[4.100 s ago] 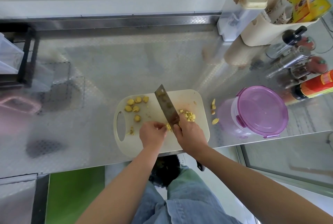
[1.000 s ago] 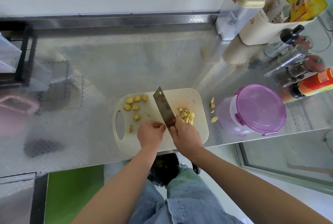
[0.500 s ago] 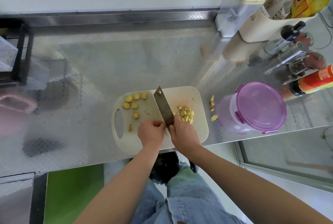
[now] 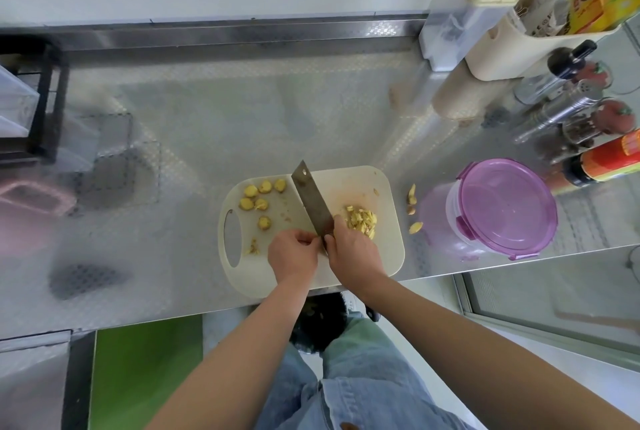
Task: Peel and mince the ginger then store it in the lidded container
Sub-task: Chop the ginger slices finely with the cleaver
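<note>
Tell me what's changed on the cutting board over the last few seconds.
Little: the chopped ginger pile right of the cleaver looks slightly bigger. The right hand still grips the cleaver; the left hand keeps its fingers curled at the blade. Ginger slices, board and lidded container stayed put.

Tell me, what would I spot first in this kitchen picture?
The big cleaver: the right hand grips it over the cream cutting board, the left hand curled beside its blade. Round ginger slices lie left of the blade, a chopped pile right of it. A purple-lidded container stands on the counter, right of the board.
</note>
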